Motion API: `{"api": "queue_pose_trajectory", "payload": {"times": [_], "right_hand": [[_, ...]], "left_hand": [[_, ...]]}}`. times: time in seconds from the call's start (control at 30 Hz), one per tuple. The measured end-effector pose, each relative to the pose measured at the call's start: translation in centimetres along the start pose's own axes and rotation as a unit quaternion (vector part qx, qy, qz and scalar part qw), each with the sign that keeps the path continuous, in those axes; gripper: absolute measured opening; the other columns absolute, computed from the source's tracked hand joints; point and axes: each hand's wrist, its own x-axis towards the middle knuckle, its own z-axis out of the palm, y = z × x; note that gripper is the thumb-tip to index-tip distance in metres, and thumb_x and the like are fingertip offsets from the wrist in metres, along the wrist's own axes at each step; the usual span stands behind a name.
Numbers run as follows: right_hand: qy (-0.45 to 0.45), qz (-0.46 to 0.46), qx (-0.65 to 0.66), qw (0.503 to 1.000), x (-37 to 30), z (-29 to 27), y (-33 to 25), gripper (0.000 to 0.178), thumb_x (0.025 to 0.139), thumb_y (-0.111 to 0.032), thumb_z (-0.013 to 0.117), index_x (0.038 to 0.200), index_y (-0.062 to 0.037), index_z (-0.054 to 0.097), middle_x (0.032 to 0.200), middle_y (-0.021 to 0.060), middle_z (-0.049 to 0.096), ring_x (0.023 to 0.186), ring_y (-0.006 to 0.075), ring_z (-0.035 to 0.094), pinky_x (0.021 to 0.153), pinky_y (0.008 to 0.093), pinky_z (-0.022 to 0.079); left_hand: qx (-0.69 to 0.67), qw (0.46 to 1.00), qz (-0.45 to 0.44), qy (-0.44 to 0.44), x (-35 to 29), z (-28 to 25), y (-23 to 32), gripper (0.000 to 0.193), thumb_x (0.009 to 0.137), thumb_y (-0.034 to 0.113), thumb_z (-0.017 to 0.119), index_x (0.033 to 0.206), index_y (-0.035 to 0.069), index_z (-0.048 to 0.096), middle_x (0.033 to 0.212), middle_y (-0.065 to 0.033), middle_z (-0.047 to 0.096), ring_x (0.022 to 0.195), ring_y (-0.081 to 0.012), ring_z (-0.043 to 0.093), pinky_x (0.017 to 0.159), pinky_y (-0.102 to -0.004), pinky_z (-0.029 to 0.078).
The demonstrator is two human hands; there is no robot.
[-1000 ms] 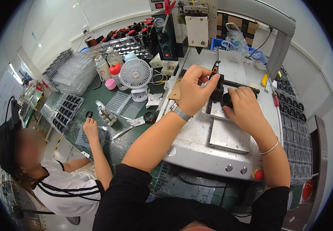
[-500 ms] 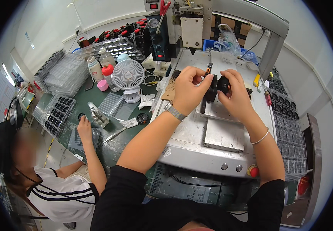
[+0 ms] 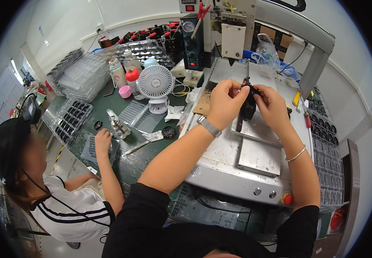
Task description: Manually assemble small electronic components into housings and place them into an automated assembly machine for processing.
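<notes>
My left hand [image 3: 229, 102], with a metal watch band at the wrist, is closed in a pinch at the top of a black block-shaped fixture [image 3: 248, 111]. My right hand [image 3: 273, 107] faces it from the right, thumb and fingers closed on a small black part [image 3: 254, 89] at the fixture's top. The fingers partly cover that part, so its full shape is hidden. An orange-and-black clip-like piece [image 3: 246, 81] sticks up just beyond the left fingertips. The fixture stands on a metal plate of the press bed, below and in front of the press head [image 3: 232, 41].
A silver block [image 3: 260, 157] and a red emergency button [image 3: 286, 198] lie nearer me. To the left are a white fan [image 3: 155, 81], bottles, trays of black rings [image 3: 72, 118] and a co-worker's hand [image 3: 103, 141]. Stacked trays [image 3: 323, 129] stand along the right.
My right hand has brought the round black part from beside the fixture to its top, turning it. My view has shifted slightly left. The co-worker's hand has moved off a small black ring.
</notes>
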Motion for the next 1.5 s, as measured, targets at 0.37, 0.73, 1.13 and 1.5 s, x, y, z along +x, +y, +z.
{"api": "queue_pose_trajectory", "payload": {"times": [0.37, 0.73, 1.13, 1.5], "right_hand": [[-0.028, 0.115, 0.12, 0.986, 0.0, 0.5, 2.3, 0.044, 0.089, -0.006, 0.06, 0.132, -0.0024, 0.047, 0.069, -0.0051, 0.044, 0.059, 0.0025, 0.039, 0.051, 0.019, 0.03], [-0.02, 0.008, -0.014, 1.0, 0.1, 1.1, -1.4, 0.046, 0.081, -0.006, 0.066, 0.123, 0.0013, 0.05, 0.108, 0.01, 0.054, 0.093, 0.0179, 0.055, 0.076, 0.0281, 0.045], [-0.029, 0.032, 0.002, 0.999, 0.0, 0.3, -0.4, 0.038, 0.091, -0.017, 0.057, 0.125, -0.0008, 0.05, 0.117, 0.0147, 0.059, 0.111, 0.0248, 0.055, 0.096, 0.0343, 0.04], [-0.05, 0.01, -0.026, 0.998, -0.7, 0.2, -0.9, 0.039, 0.093, -0.023, 0.056, 0.124, -0.0013, 0.051, 0.124, 0.0161, 0.056, 0.117, 0.03, 0.051, 0.102, 0.036, 0.035]], "left_hand": [[-0.456, 0.864, -0.193, -0.09, 1.2, 0.7, -1.5, 0.01, 0.093, 0.018, 0.058, 0.086, 0.011, 0.055, 0.092, -0.0028, 0.064, 0.086, -0.0135, 0.061, 0.079, -0.0324, 0.051], [-0.526, 0.824, -0.149, -0.148, 2.3, -0.5, -4.3, 0.012, 0.094, 0.023, 0.057, 0.088, 0.014, 0.053, 0.092, -0.0015, 0.063, 0.084, -0.0123, 0.06, 0.076, -0.0326, 0.05], [-0.309, 0.94, -0.142, 0.001, 2.2, -1.7, -1.1, 0.016, 0.091, 0.022, 0.062, 0.083, 0.011, 0.054, 0.08, 0.0018, 0.059, 0.074, -0.0063, 0.054, 0.064, -0.024, 0.044], [0.319, 0.911, 0.24, 0.106, -8.7, -13.9, 7.3, 0.023, 0.076, 0.015, 0.072, 0.08, 0.0, 0.055, 0.099, -0.0143, 0.059, 0.093, -0.0266, 0.057, 0.079, -0.0348, 0.046]]}}
